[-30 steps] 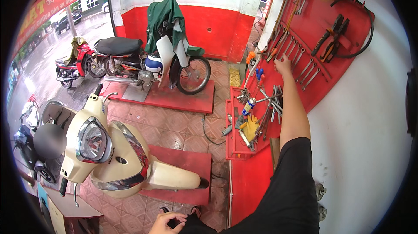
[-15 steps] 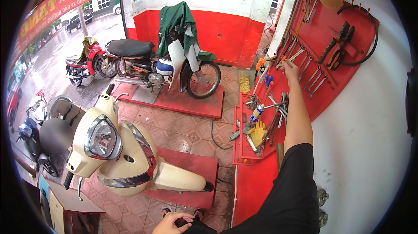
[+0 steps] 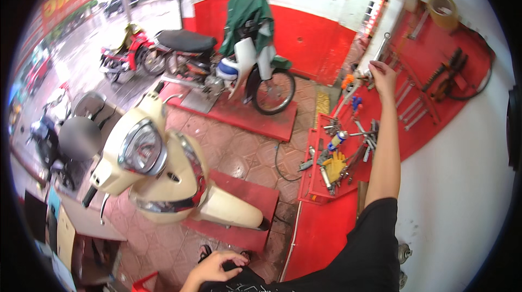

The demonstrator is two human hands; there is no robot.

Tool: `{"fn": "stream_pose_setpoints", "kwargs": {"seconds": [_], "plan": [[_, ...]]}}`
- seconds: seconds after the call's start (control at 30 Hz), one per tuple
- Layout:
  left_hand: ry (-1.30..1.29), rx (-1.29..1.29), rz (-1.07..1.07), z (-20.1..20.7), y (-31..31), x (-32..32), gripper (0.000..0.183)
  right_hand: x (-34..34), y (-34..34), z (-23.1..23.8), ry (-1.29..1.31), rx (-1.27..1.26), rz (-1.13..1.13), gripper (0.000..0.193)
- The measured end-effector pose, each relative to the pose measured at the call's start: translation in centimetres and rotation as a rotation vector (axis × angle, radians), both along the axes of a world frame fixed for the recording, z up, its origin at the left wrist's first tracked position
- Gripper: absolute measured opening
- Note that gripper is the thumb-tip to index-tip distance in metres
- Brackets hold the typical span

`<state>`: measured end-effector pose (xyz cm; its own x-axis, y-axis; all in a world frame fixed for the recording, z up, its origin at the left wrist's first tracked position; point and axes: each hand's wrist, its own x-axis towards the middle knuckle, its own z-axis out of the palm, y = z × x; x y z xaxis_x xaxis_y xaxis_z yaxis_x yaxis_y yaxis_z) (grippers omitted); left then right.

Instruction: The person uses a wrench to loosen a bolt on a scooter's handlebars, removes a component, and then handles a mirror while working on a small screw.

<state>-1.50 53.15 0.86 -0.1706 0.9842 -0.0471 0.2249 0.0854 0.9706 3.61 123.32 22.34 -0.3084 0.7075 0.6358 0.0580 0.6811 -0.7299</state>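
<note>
Since one item is off its place and in hand, it heads the list; all places are given from the board (image 3: 429, 47).

Wrench (image 3: 381, 47): one, bright metal, slim shank, ring end uppermost; at the board's left edge. Contact with the board cannot be told; lower end blurred.

Right hand (image 3: 384, 77): at the board's left edge, grip pinched on the wrench, thumb and fingers on the lower shank, likely so that the ring end stands free.

Left hand (image 3: 220, 266): well below and left of the board; grip released, fingers loosely curled, nothing seen in it; presumably at rest.

Hanging wrenches (image 3: 416, 119): several, plain metal, slanting side by side on the board's lower part, probably ranked so that each can be picked singly.

Pliers (image 3: 443, 89): dark and orange handles, on the board's right half.

Tape roll (image 3: 446, 20): thick tan ring, glossy, at the board's top.

Hose (image 3: 472, 96): black, smooth, looped along the board's right edge, perhaps hung to save room.

Tray (image 3: 321, 198): red, painted, straight-sided, below and left of the board; seemingly for loose pieces. In it: glove (image 3: 336, 166), yellow, soft, crumpled; can (image 3: 337, 140), blue and white cylinder; metal bars (image 3: 370, 142), heaped crosswise.

Scooter (image 3: 163, 188): cream, glossy, rounded panels; far left of the board.
</note>
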Motion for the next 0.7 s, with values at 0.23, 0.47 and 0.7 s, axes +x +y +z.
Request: {"fn": "stream_pose_setpoints", "kwargs": {"seconds": [0.23,0.47,0.7], "plan": [[0.154,0.068,0.35,4.2,-3.8,-4.7,0.022,-6.6,-29.8,-6.0,-0.16,-0.237,0.838,0.009],[0.12,0.347,0.956,8.6,-12.5,-9.5,0.056,-9.7,-57.7,-14.7,-0.272,-0.564,1.491,0.019],[-0.072,0.413,1.216,7.2,-32.8,-14.6,0.023,-16.1,-77.7,-14.3,-0.612,-0.416,1.704,0.011]]}}
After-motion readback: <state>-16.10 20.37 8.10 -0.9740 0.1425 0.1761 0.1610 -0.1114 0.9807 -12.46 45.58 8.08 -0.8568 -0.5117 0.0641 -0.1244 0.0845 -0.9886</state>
